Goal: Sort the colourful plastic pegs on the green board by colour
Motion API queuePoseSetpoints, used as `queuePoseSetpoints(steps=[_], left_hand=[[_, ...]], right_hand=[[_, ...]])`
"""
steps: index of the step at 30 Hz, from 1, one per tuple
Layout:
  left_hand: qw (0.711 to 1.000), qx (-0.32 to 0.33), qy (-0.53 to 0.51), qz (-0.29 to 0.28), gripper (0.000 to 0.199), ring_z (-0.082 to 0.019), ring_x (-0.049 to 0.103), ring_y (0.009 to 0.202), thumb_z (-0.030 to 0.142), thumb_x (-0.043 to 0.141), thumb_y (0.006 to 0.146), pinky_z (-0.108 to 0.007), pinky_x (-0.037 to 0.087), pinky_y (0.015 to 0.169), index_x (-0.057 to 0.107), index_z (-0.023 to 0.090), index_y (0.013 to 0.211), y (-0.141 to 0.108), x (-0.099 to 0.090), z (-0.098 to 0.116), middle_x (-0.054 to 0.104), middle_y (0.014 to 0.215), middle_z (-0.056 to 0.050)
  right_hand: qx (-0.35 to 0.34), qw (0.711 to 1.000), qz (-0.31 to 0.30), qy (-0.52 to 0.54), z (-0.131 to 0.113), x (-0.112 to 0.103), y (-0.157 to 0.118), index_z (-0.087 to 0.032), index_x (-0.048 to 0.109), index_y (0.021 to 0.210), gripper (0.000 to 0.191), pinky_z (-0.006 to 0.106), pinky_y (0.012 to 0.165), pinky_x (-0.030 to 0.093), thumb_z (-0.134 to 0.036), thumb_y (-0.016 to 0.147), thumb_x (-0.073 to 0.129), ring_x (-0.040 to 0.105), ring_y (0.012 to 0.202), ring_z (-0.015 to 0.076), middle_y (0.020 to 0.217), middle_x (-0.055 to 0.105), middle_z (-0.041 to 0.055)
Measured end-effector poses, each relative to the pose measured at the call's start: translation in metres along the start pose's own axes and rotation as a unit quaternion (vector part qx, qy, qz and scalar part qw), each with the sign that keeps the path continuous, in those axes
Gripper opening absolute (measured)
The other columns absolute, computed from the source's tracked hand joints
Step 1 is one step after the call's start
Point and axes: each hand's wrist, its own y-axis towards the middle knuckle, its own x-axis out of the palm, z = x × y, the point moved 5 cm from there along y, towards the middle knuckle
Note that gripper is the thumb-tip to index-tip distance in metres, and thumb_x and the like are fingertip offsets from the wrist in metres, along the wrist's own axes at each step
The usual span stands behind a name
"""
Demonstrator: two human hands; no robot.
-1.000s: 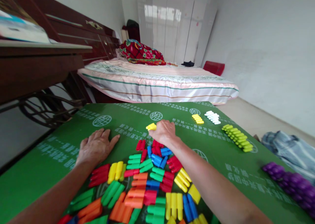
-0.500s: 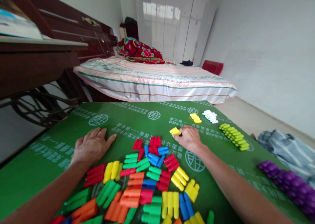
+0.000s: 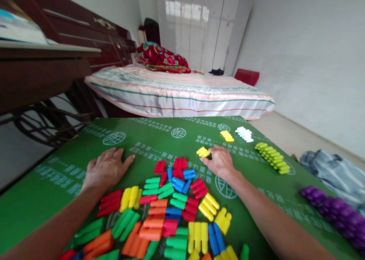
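Observation:
My left hand (image 3: 104,168) lies flat on the green board (image 3: 151,136), fingers stretched out and thumb apart, holding nothing. Farther right, my right hand (image 3: 219,159) has its thumb and fingertips closed on the right end of a small yellow plastic building piece (image 3: 202,152) with rounded prongs. That piece is low over the board or resting on it; I cannot tell which. Nearest below it are red pieces (image 3: 180,163) and blue pieces (image 3: 178,184). Between my forearms spreads a loose pile of green (image 3: 125,225), orange (image 3: 151,229), red and yellow pieces (image 3: 197,237).
Toward the far right stand a yellow row (image 3: 227,136), a white row (image 3: 244,134), a lime-green row (image 3: 272,158) and a purple row (image 3: 333,218) of pieces. Beyond the board is a bed (image 3: 176,94). Denim cloth (image 3: 330,172) lies off the right edge.
The yellow piece at my right fingertips has turned slightly, and more of its prongs show. My left hand and the pile have stayed put.

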Motion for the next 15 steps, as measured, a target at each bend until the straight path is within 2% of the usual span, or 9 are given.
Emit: queuePoseSetpoints(steps=[15], left_hand=[[1.0,0.004,-0.021,0.005,0.066,-0.03,0.028,0.139,0.056,0.024,0.091,-0.052,0.026,0.114,0.038,0.012,0.138,-0.0073,-0.0071,0.0059,0.032,0.15,-0.015]], right_hand=[[-0.006,1.0,-0.007,-0.005,0.0011,-0.0002,-0.0023,-0.017,0.067,0.096,0.036,0.034,0.086,0.041,-0.048,0.087,0.054,0.057,0.103,0.024,0.105,0.064,0.0105]])
